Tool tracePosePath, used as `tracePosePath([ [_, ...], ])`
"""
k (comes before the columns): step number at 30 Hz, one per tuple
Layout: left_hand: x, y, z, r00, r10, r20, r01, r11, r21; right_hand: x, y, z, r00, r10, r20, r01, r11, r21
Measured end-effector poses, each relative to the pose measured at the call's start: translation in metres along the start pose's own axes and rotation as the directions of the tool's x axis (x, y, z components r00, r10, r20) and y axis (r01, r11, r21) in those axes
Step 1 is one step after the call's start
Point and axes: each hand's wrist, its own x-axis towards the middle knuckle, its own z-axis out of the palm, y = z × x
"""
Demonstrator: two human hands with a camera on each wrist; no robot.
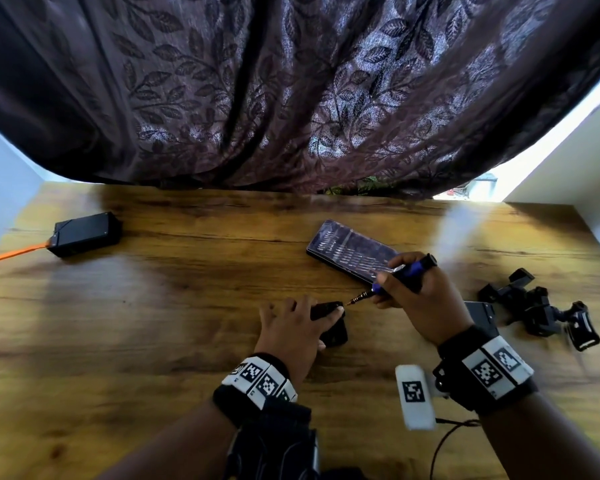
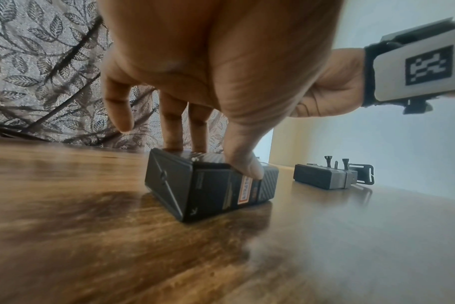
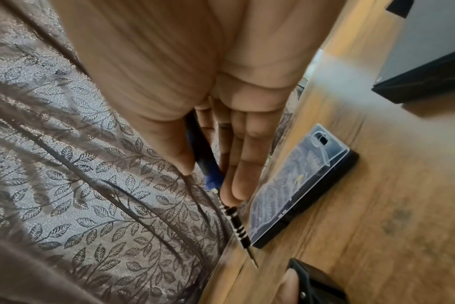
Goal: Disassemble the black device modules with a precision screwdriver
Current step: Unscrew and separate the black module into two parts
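Over at the far left of the head view there's a spare black box (image 1: 85,233) with an orange strap, well apart from the action. Moving toward the middle, my left hand (image 1: 291,329) sits on the black module (image 1: 329,325), fingers fairly straight on its top, thumb pressing the near edge, pinning it flat to the desk (image 1: 153,323). It looks like a rigid plastic brick, light enough to skate on this glossy wood, so I'd say holding it from above like this is the way to go, clear of the screw end. Just right of it, my right hand (image 1: 418,303) has a curled grip on the blue precision screwdriver (image 1: 400,271), tip hovering right by the module's upper corner, not seated as far as I can tell. Behind sits the bit case (image 1: 349,251); further right, another module (image 1: 480,315) and a pile of black mounts (image 1: 537,306).
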Motion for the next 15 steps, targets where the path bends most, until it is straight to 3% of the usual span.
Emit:
tracePosePath([
  [15,0.01,-0.0079,0.0023,0.998,0.019,0.054,-0.02,1.0,0.003,-0.0092,0.011,0.0048,0.998,-0.046,0.049,0.055,0.98,-0.191],
])
